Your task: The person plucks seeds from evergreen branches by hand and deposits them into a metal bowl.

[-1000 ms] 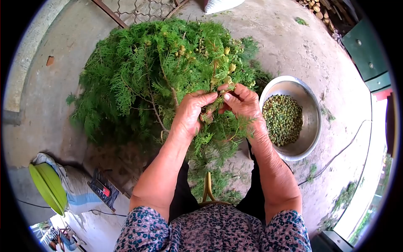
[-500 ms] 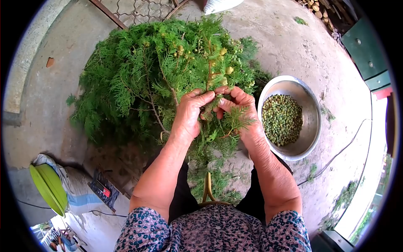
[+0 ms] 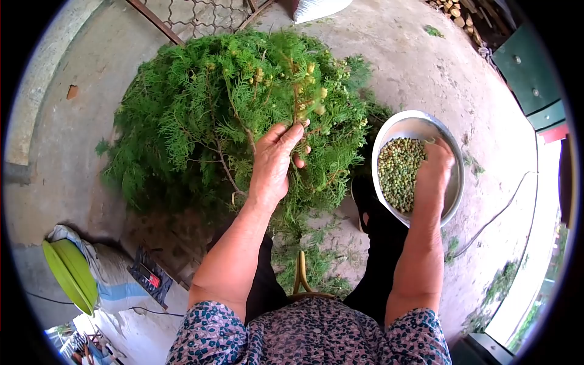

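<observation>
My left hand [image 3: 278, 159] is closed round the stem of a green sprig [image 3: 298, 91] that bears yellowish cones. Behind and around it spreads a large heap of leafy branches [image 3: 176, 115]. My right hand [image 3: 437, 163] is over the right part of a metal bowl [image 3: 395, 123], its fingers bent downward and blurred, so what they hold, if anything, cannot be made out. Many small green and brown cones [image 3: 398, 173] lie in the bowl, beside my right hand.
A lime-green basin [image 3: 70, 271] leans by a sack [image 3: 115, 277] at the lower left. Green drawers [image 3: 526, 73] stand at the upper right, near stacked firewood [image 3: 456, 12]. A white sack [image 3: 319, 8] and a metal grille [image 3: 204, 15] are at the top. A cable crosses the floor.
My right hand has left the sprig and moved right, over the bowl. My left hand still grips the stem, and the sprig's top has shifted slightly left.
</observation>
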Demonstrator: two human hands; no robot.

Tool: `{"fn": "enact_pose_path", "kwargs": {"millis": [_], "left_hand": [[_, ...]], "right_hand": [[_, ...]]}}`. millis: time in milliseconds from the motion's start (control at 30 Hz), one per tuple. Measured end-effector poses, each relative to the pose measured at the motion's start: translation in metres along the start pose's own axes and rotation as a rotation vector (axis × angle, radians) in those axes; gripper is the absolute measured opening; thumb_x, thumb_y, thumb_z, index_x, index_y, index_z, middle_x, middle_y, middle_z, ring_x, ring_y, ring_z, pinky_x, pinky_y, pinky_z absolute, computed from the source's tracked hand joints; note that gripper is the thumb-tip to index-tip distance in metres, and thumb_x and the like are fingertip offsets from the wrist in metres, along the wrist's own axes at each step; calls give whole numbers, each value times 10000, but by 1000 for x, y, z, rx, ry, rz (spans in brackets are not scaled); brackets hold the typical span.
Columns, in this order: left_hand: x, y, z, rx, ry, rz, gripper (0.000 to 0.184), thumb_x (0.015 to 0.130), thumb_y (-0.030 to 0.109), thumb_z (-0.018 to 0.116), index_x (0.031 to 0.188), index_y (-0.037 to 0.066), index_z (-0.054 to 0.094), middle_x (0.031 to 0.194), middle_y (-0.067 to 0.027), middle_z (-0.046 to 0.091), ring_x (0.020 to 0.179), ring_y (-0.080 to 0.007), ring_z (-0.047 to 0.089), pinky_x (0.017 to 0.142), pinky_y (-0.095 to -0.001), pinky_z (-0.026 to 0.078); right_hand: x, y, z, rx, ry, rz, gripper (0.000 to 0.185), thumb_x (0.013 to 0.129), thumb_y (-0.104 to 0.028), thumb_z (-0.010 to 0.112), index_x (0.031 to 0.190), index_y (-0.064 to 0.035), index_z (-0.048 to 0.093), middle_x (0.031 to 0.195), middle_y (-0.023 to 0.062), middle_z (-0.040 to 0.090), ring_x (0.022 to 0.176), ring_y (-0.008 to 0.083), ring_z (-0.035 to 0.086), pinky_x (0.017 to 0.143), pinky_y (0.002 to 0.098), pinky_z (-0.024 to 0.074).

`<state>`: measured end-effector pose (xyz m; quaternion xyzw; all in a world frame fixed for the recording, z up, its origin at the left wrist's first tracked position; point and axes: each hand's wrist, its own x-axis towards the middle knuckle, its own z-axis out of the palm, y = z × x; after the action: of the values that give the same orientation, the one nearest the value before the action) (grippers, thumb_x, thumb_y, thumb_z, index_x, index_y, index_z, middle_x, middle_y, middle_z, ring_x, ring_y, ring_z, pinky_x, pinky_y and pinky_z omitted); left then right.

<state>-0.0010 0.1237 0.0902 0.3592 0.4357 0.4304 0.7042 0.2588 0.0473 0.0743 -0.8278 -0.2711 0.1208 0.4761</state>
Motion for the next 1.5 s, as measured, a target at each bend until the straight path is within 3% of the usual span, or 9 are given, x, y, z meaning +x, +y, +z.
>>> {"fn": "enact_pose_path", "kwargs": {"millis": [167,267,333,600,733,1000,1067,1167,1500], "left_hand": [[12,-18,-10,89,-61,216,186,851,171,574,939,7,586,875,-52,597,733,-117,555,560,-268,464],[7,-13,-1,200,37,298,131,840,106,581,917,3,558,824,-52,576,739,-122,556,556,-276,485],[5,-10,2,367,149,409,130,833,73,583,942,14,540,810,-38,570,721,-120,556,535,-259,489],[8,-11,-10,513,144,546,127,838,98,583,934,15,591,771,-1,580,589,-62,506,434,-218,471],[4,-1,-4,46,58,358,126,834,83,574,920,-5,601,784,-14,584,666,-92,523,484,-238,452],[4,-3,-6,44,3,405,100,817,38,582,869,-38,621,768,-40,614,661,-89,552,582,-231,463],[2,-2,-5,49,-40,397,114,815,27,581,897,-39,625,790,-40,621,668,-88,557,633,-228,454],[0,0,-4,21,-66,389,121,813,27,584,908,-34,627,804,-48,628,656,-90,559,633,-229,455],[2,-1,-7,-105,-51,204,122,825,42,570,924,-16,614,800,-58,621,653,-104,551,604,-241,464]], "right_hand": [[24,52,-18,-647,316,-529,271,744,91,461,998,63,552,1012,222,549,971,305,528,835,352,407],[32,35,-6,-83,135,-190,238,769,51,483,992,60,564,960,166,576,902,249,551,782,329,440],[10,-11,12,788,74,261,196,797,11,511,976,35,589,905,98,598,834,180,565,741,306,457],[-66,-54,83,865,-595,127,151,824,2,546,953,-12,623,824,64,620,700,136,588,608,247,493],[-80,-70,90,914,-783,115,237,792,73,529,1017,14,575,868,50,592,732,112,571,665,228,463],[-93,-87,88,699,-638,-289,305,695,112,595,970,-20,587,849,27,503,647,97,488,588,207,420],[-88,-86,88,662,-640,-268,301,702,128,573,967,-13,596,828,11,492,644,78,473,556,180,397],[-85,-84,89,1084,-879,232,320,709,153,543,978,-9,609,805,-6,480,629,59,455,534,158,367],[-96,-87,91,753,-628,-334,155,769,82,566,909,28,608,743,3,522,593,63,491,501,179,409]]}}
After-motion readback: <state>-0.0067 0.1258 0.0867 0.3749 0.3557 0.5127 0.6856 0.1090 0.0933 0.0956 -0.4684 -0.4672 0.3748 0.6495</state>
